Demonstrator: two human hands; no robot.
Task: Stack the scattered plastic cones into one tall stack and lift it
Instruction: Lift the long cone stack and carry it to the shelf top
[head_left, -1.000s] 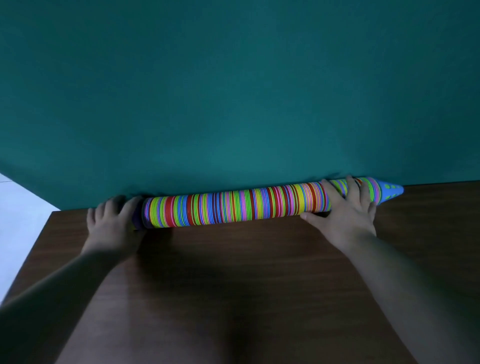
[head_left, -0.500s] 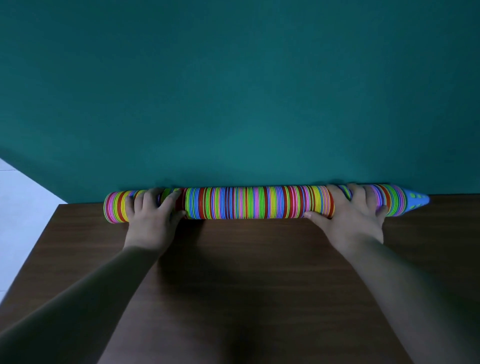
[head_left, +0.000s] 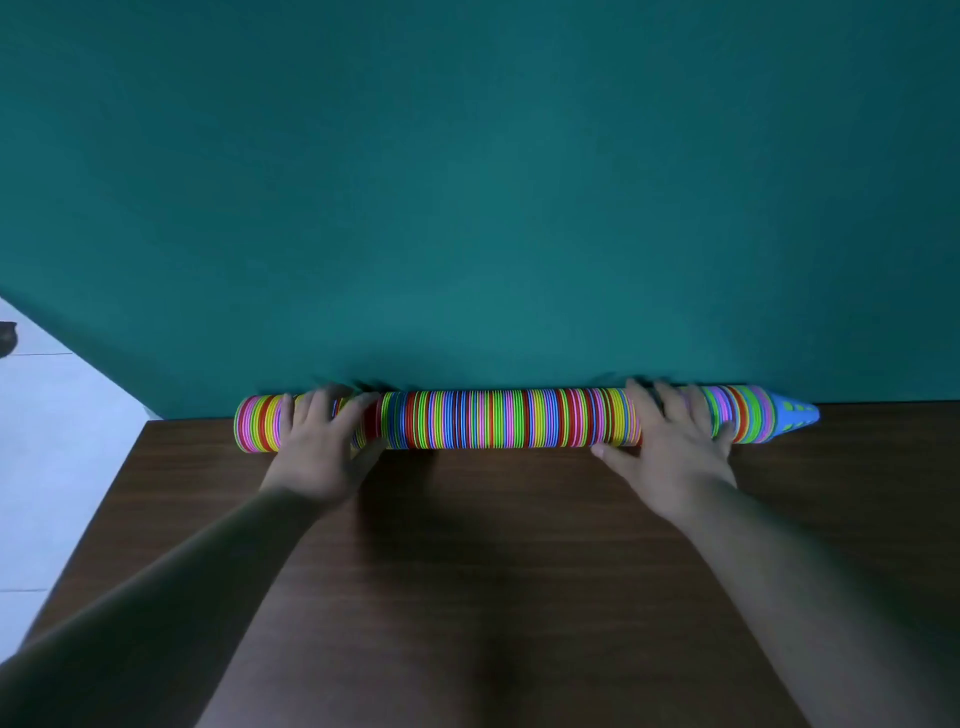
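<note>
One long stack of many-coloured plastic cones (head_left: 511, 419) lies on its side along the far edge of the brown wooden table (head_left: 493, 545), against the teal wall. Its blue perforated tip (head_left: 792, 414) points right. My left hand (head_left: 322, 447) grips the stack near its open left end, fingers over the top and thumb at the front. My right hand (head_left: 670, 444) grips it near the right end the same way. The parts of the stack under both hands are hidden.
A teal wall (head_left: 467, 182) rises directly behind the table's far edge. The table's left edge runs diagonally, with pale tiled floor (head_left: 47, 467) beyond it. A small dark object (head_left: 8, 336) sits on the floor at the far left.
My left hand moved from the stack's left end face to a grip on top of it, a little inward. The stack has levelled out along the wall. My right hand kept its grip.
</note>
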